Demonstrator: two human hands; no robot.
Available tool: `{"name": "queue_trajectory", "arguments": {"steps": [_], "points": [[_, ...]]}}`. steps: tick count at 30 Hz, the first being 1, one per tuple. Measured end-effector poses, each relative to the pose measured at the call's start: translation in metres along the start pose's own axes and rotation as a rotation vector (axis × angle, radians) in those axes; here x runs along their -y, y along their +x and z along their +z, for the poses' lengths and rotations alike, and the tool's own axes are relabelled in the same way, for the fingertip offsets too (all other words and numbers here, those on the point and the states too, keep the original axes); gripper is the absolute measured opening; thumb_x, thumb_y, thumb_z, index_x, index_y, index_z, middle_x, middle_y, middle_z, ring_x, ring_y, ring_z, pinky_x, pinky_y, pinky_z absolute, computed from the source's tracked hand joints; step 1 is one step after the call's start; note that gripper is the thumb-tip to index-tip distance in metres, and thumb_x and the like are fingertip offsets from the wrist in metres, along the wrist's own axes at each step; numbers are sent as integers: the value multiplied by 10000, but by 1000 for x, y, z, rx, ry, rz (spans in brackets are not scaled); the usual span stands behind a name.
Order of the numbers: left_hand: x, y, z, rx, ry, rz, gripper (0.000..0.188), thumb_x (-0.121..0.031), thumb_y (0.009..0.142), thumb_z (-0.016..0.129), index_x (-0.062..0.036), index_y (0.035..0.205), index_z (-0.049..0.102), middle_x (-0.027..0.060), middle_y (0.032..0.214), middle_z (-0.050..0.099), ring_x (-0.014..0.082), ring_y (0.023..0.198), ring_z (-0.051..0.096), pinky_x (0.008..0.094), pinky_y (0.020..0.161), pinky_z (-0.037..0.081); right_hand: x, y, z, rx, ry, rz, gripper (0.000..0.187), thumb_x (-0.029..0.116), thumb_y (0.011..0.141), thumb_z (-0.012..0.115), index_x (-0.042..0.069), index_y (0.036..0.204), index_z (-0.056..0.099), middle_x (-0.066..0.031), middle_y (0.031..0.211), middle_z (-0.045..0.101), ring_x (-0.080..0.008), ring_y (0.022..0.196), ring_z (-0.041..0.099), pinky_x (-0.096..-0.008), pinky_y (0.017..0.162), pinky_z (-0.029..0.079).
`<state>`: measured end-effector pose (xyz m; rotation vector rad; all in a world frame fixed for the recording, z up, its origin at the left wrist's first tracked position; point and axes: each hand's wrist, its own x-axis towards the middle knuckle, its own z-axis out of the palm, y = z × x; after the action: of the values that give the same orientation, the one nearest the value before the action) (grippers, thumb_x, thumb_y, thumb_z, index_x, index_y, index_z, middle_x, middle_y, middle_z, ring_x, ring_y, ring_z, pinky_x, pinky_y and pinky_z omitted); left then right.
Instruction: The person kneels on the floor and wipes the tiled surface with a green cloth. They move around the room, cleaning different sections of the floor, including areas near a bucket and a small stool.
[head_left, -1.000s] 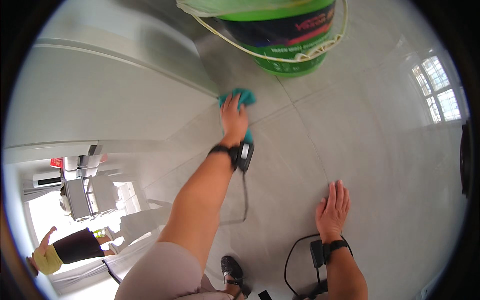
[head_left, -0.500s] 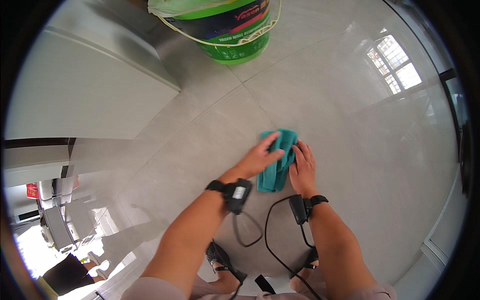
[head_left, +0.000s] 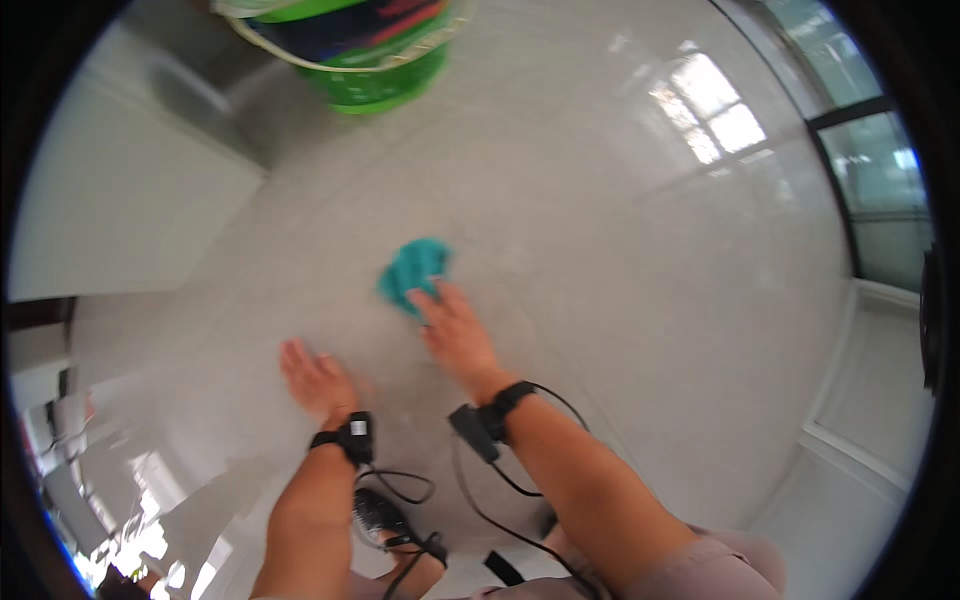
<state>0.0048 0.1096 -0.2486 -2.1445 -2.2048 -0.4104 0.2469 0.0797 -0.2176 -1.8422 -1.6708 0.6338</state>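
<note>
Right hand (head_left: 457, 335): I have it palm down on the wearer's side of the green bucket (head_left: 385, 95), fingers laid over the near edge of the teal cloth (head_left: 412, 270); the feed is blurred there, so I cannot tell whether they pinch the fabric or merely press on it.
Teal cloth: bunched on the pale grey floor (head_left: 600, 300), below the bucket in my view and a little to its right, well apart from it.
Left hand (head_left: 318, 383): bare, fingers extended, back of the hand toward me; almost straight below the bucket and farther from it than the cloth.
Wrists: I see a black device (head_left: 478, 432) strapped on the right one and a second black device (head_left: 360, 436) on the left, both farther from the bucket than the hands.
Shoe (head_left: 378, 512): dark, straight below the bucket, at the bottom of my view.
Bucket: dark band around it, pale handle (head_left: 350, 69) curving across its front, top cut off by my view.
White panel (head_left: 120, 200): left of the bucket.
Window reflection (head_left: 708, 108): bright on the floor, right of the bucket.
Dark-framed glass (head_left: 880, 170): far right of the bucket.
</note>
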Motion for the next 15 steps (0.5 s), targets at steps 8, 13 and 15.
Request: {"name": "queue_trajectory", "arguments": {"steps": [8, 13, 15], "points": [[-16, 1, -22, 125, 19, -137, 539, -311, 960, 366, -113, 1453, 279, 87, 1535, 224, 282, 1409, 205, 466, 1110, 203, -111, -25, -136, -437, -126, 83, 431, -25, 775, 554, 174, 1150, 625, -57, 1111, 624, -268, 1019, 582, -360, 837, 488], [-18, 1, -22, 162, 48, -165, 540, -314, 959, 364, -110, 1453, 285, 85, 1534, 229, 281, 1407, 211, 465, 1109, 208, -229, -152, -233, -1049, -73, 817, 483, -12, 769, 508, 58, 1241, 587, -119, 1196, 619, -223, 1092, 585, -317, 950, 430], [-17, 2, -21, 156, 53, -156, 539, -310, 956, 370, -108, 1450, 290, 87, 1532, 232, 285, 1405, 213, 465, 1108, 211, -262, -199, -238, -1065, -95, 1109, 525, 1, 753, 482, 57, 1269, 560, -162, 1211, 602, -286, 1118, 568, -349, 973, 417]]}}
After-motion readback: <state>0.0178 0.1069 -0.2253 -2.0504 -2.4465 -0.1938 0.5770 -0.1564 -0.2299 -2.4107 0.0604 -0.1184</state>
